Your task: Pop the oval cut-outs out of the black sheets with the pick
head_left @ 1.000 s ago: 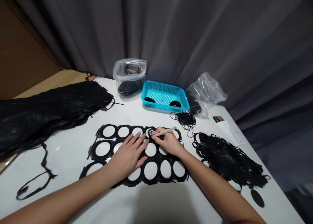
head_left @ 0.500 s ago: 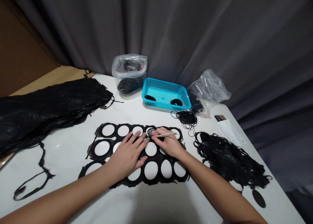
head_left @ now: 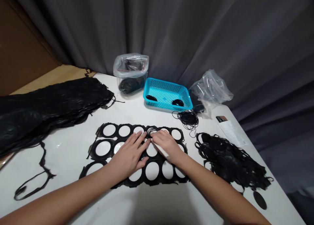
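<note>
A black rubber-like sheet (head_left: 114,140) with rows of round holes lies flat on the white table. My left hand (head_left: 131,149) rests on its middle, fingers stretched out and pressing it down. Just right of those fingertips, my right hand (head_left: 168,146) is closed on a thin white stick-like tool (head_left: 160,149), smeared by motion and slanting toward my wrist. Several thin black rings (head_left: 151,130) are bunched at a hole in the top row, beside my right fingertips. The tool's tip is too blurred to make out.
Behind stand a blue basket (head_left: 166,106) with black ring bundles, a clear bag (head_left: 131,74) and another plastic bag (head_left: 212,87). Loose rings (head_left: 187,119) lie before the basket. A black scrap heap (head_left: 230,159) is right, with paper (head_left: 230,133) behind; stacked black sheets (head_left: 54,110) lie left.
My right hand has rolled over, and the white tool has swung from pointing rightward to slanting down toward my wrist. My left hand stays in place on the sheet.
</note>
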Tool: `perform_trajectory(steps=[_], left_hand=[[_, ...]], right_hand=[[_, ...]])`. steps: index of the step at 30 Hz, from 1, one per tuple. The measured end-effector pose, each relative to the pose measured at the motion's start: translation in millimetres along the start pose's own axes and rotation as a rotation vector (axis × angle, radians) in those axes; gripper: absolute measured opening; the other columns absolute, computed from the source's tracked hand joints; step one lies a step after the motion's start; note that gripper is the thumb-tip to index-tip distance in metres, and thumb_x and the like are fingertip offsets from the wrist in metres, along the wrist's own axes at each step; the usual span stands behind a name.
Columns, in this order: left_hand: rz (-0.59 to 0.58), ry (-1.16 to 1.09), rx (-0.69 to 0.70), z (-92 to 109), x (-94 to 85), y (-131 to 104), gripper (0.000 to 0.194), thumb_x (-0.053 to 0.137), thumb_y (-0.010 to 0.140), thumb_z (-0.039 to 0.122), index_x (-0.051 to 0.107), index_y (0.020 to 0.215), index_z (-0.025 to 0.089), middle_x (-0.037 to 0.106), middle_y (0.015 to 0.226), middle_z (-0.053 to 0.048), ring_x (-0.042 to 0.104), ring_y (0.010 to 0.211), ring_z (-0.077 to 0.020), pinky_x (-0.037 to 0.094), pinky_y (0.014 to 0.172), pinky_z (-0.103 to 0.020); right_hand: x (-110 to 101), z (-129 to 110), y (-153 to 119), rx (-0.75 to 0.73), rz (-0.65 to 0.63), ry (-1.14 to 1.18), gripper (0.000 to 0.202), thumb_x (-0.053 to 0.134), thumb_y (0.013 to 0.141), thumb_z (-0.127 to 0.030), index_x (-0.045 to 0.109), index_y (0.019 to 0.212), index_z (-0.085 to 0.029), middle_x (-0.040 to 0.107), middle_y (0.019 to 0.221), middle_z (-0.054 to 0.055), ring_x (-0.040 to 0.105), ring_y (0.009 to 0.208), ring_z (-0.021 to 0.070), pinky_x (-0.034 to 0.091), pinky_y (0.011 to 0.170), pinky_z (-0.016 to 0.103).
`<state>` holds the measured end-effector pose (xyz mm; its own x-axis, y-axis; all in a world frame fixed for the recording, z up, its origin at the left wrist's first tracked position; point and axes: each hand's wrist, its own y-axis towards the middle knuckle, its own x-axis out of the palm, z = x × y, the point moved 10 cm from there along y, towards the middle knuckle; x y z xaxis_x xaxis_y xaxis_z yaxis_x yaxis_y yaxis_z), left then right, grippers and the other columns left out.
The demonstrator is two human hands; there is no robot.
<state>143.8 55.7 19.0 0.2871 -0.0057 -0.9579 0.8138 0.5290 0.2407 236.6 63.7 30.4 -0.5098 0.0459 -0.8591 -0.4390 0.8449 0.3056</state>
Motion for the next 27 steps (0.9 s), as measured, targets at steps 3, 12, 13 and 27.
perform_trajectory(steps=[3,12,13,27], left_hand=[[0.012,-0.004,-0.011,-0.1,0.7,-1.7,0.056,0.061,0.092,0.033,0.047,0.143,0.014,0.042,0.154,-0.02,0.038,0.143,-0.0392,0.035,0.116,-0.054],[0.004,-0.019,-0.025,-1.8,-3.4,-1.4,0.057,0.066,0.09,0.033,0.05,0.142,0.016,0.043,0.15,-0.022,0.036,0.143,-0.0427,0.039,0.112,-0.057],[0.01,-0.016,-0.019,-1.6,-6.3,-2.1,0.059,0.066,0.091,0.035,0.049,0.143,0.015,0.043,0.151,-0.022,0.037,0.143,-0.0418,0.04,0.112,-0.055],[0.053,0.106,-0.031,-20.8,-13.1,-36.3,0.055,0.045,0.103,0.046,0.052,0.141,0.006,0.054,0.145,-0.022,0.048,0.137,-0.0359,0.04,0.113,-0.05]], right_hand=[[-6.9,13.0,3.2,0.025,0.018,-0.12,0.015,0.048,0.097,-0.016,0.062,0.1,-0.02,0.071,0.11,0.012,0.061,0.099,0.0282,0.043,0.086,0.042],[-107.7,121.4,-0.3,0.526,0.502,-0.092,0.018,0.05,0.092,-0.03,0.056,0.077,-0.022,0.069,0.08,0.006,0.06,0.073,0.0221,0.043,0.072,0.033],[-102.0,122.4,2.4,0.561,0.474,-0.016,0.019,0.052,0.09,-0.031,0.053,0.073,-0.023,0.067,0.075,0.004,0.059,0.069,0.0207,0.042,0.069,0.031],[18.0,21.8,43.7,0.398,0.013,0.563,0.011,0.061,0.087,-0.023,0.058,0.077,-0.022,0.072,0.086,0.0,0.065,0.081,0.0177,0.048,0.078,0.029]])
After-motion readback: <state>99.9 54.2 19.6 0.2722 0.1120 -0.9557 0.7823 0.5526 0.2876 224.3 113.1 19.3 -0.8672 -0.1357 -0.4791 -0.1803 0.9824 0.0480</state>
